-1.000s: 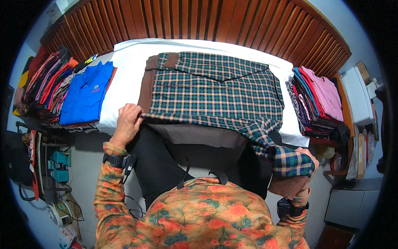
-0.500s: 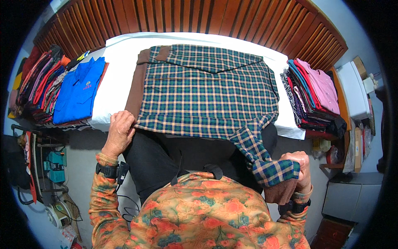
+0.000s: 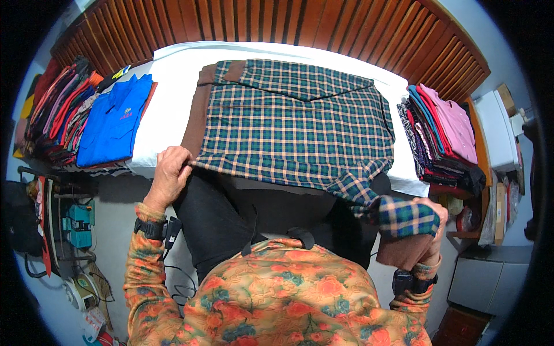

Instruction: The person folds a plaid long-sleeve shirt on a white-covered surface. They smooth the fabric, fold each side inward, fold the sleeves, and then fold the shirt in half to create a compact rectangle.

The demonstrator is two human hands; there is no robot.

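Observation:
A green, navy and cream plaid shirt with brown trim lies spread on a white cloth in front of me, its brown hem band to the left. One sleeve lies folded across its far side. My left hand pinches the near left corner, where the brown band meets the plaid. At the right, my right hand grips the near sleeve by its cuff end, holding it off the surface toward me. The brown cuff hangs below that hand, and the sleeve bends between hand and shoulder.
A blue folded shirt and a tall pile of folded clothes stand at the left. Another clothes stack, topped by a pink garment, is at the right. Wooden slats rise behind. A grey cabinet stands at lower right.
My right hand has moved right and slightly away from me, drawing the sleeve outward. My left hand keeps its hold on the hem corner. The view has shifted a little.

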